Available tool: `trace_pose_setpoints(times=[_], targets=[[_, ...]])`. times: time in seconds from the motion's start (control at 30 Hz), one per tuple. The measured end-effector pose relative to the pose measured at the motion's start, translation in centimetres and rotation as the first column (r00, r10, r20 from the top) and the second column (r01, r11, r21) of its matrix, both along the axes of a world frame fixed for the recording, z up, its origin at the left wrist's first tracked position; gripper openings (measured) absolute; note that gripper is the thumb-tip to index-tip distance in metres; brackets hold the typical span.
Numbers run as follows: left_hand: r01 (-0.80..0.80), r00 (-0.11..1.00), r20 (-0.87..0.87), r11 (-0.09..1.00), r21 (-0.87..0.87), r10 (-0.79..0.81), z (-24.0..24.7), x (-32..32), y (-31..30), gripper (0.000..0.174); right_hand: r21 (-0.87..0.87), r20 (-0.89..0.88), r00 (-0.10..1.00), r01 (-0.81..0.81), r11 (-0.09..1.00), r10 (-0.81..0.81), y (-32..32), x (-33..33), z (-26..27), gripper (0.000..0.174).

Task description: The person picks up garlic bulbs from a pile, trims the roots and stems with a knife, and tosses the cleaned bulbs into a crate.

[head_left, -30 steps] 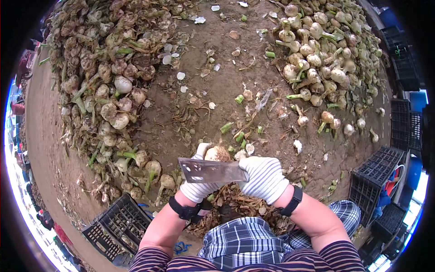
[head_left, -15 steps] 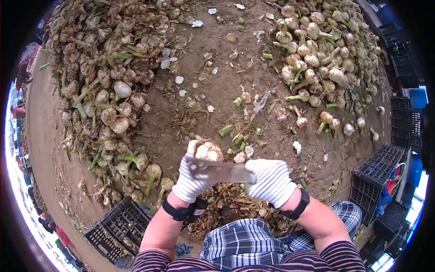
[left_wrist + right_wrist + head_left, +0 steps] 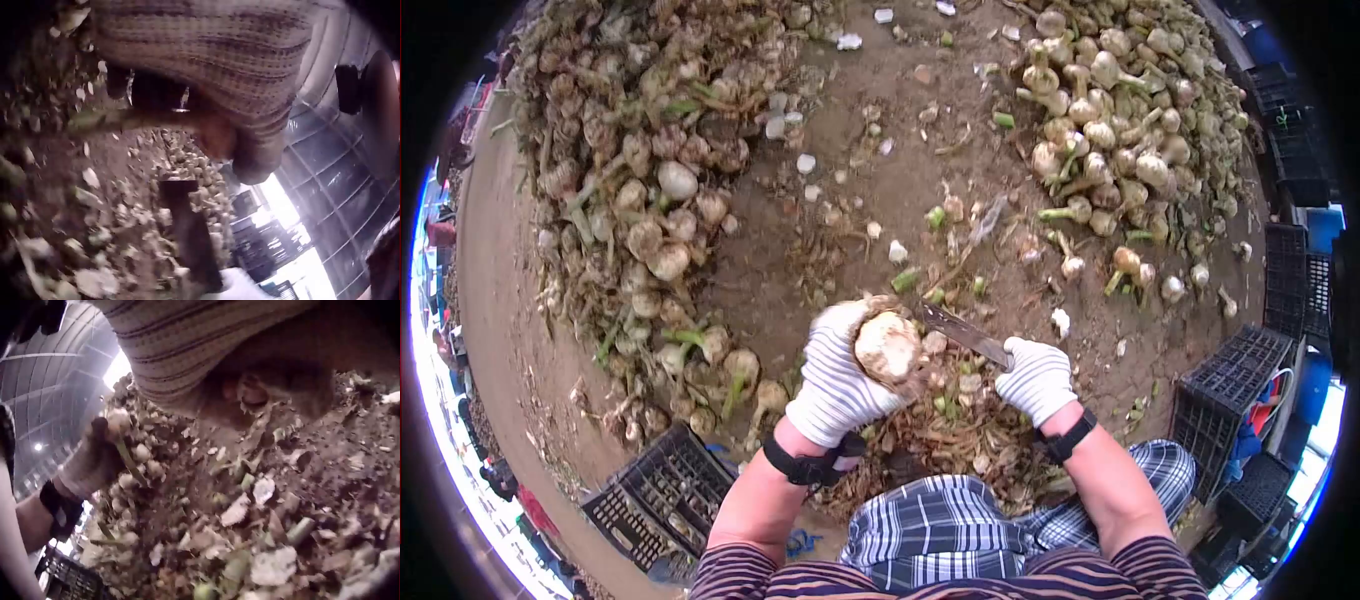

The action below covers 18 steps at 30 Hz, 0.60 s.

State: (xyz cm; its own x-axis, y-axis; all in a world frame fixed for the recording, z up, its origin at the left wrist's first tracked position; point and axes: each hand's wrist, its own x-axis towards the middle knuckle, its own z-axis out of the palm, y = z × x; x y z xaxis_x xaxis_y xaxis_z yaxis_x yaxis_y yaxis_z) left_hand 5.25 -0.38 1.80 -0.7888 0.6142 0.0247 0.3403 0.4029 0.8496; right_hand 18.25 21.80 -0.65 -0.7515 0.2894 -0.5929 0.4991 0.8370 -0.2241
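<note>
In the head view my left hand, in a striped white glove, grips a garlic bulb with its pale cut face turned up and ragged brown skin around the edge. A green stem hangs from it in the right wrist view. My right hand, gloved alike, holds a cleaver by its handle. The dark blade points up and left, its tip just right of the bulb. The left wrist view shows the cleaver's blade beyond the left glove; the handle is hidden in the right hand.
A large heap of untrimmed garlic lies left, another heap right. Stem pieces and white skins litter the soil between. Dry trimmings pile before my knees. Black crates stand at lower left and right.
The cleaver has swung from lying across the front of my left hand to the right, its blade now angled. My left hand has turned the bulb's pale face up. A white scrap has appeared on the soil ahead.
</note>
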Motion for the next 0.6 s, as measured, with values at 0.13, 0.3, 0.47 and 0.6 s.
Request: trace_pose_setpoints(times=[0.13,0.3,0.47,0.6], targets=[[-0.075,0.997,-0.034,0.991,-0.112,0.071,-1.1,-2.5,-1.6,0.080,-0.151,-0.142,0.961,0.218,0.964,-0.239,0.3,-1.3,1.2,0.014],[-0.418,0.520,0.850,0.893,0.165,0.087,-1.6,-1.5,-2.3,0.076,-0.545,-0.169,0.941,0.160,0.823,-0.294,-2.7,-0.8,0.8,0.014],[-0.585,0.087,0.927,0.734,0.344,-0.365,-1.6,-0.2,-2.2,0.051,-0.528,-0.041,0.976,0.159,0.834,-0.212,-2.0,-2.2,2.2,0.015],[-0.437,-0.055,0.946,0.859,0.266,-0.321,-0.1,-0.8,-1.1,0.068,-0.474,-0.066,0.988,0.090,0.876,-0.137,-1.6,-3.2,3.6,0.016]])
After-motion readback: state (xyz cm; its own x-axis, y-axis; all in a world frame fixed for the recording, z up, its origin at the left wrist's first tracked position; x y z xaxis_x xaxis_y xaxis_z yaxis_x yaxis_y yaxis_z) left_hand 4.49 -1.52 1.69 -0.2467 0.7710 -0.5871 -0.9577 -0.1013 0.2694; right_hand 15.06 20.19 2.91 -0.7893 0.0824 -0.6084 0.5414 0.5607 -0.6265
